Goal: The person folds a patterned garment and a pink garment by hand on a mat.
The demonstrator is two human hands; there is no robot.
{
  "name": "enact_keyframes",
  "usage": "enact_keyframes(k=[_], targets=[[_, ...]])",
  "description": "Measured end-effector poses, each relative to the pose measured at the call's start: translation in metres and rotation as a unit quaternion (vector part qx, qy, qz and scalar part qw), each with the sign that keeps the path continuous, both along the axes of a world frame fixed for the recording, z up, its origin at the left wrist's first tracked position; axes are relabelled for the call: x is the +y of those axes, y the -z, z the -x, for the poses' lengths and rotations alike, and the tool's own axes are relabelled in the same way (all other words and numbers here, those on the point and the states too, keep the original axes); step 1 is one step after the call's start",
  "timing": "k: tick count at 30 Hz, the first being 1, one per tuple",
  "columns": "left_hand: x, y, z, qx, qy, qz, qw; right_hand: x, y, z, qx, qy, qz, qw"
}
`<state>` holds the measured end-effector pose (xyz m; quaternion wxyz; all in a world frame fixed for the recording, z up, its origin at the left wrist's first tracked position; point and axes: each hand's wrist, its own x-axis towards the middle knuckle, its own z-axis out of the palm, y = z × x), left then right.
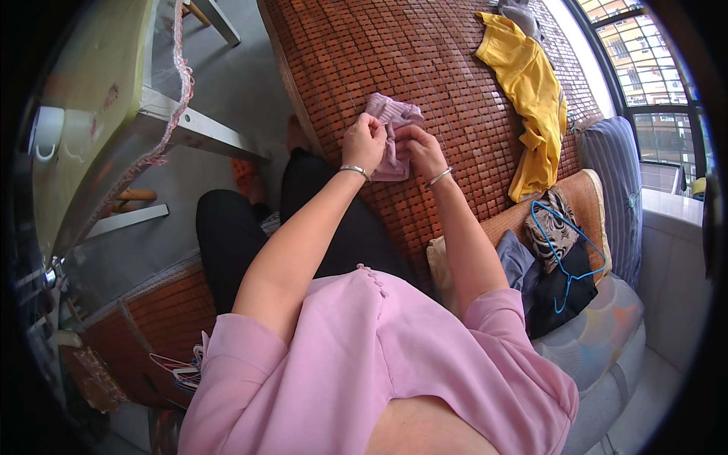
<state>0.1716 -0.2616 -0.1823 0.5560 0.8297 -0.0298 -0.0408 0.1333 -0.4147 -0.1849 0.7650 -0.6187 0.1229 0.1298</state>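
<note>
A pale pink sock (393,163) with a ribbed cuff lies bunched on the brown tile mat (425,53), just beyond my knees. There may be a second one folded with it, but the layers overlap and I cannot tell. My left hand (364,142) is closed in a pinch on its left side, below the ribbed cuff. On the other side, the bent fingers of my right hand (423,152) grip the pink fabric. Both fingertips are partly hidden by the cloth and the hands themselves. A bracelet circles each wrist.
A yellow garment (531,98) stretches along the mat to the right. Nearer, a blue hanger (563,265) rests on dark clothes (565,292) beside a striped pillow (613,189). To the left stands a table (98,129) with a covered top. Window bars (644,68) are at the far right.
</note>
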Motion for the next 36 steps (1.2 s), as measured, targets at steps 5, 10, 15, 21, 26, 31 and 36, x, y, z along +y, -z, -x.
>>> enact_keyframes(k=[5, 10, 15, 21, 26, 31, 36], targets=[[0.008, -0.011, 0.004, 0.022, 0.041, 0.085, 0.995, 0.020, -0.014, 0.006, -0.302, -0.160, 0.456, 0.822], [0.007, -0.016, 0.003, -0.005, 0.062, 0.049, 0.997, 0.025, -0.012, -0.003, -0.212, -0.134, 0.436, 0.864], [0.010, -0.008, -0.001, -0.018, 0.051, 0.025, 0.998, 0.011, -0.023, -0.003, -0.042, 0.104, 0.217, 0.970], [0.005, -0.020, 0.001, -0.002, 0.039, 0.029, 0.999, 0.017, -0.020, -0.017, 0.007, 0.192, -0.005, 0.981], [0.002, -0.034, 0.000, -0.124, 0.068, 0.027, 0.990, 0.027, -0.003, -0.025, -0.105, -0.018, 0.240, 0.965], [0.007, -0.028, 0.002, -0.103, 0.126, -0.039, 0.986, 0.020, -0.002, -0.041, 0.046, -0.035, 0.137, 0.989], [0.019, -0.024, 0.012, -0.061, 0.139, -0.135, 0.979, 0.013, -0.020, -0.019, 0.095, 0.092, -0.133, 0.982]])
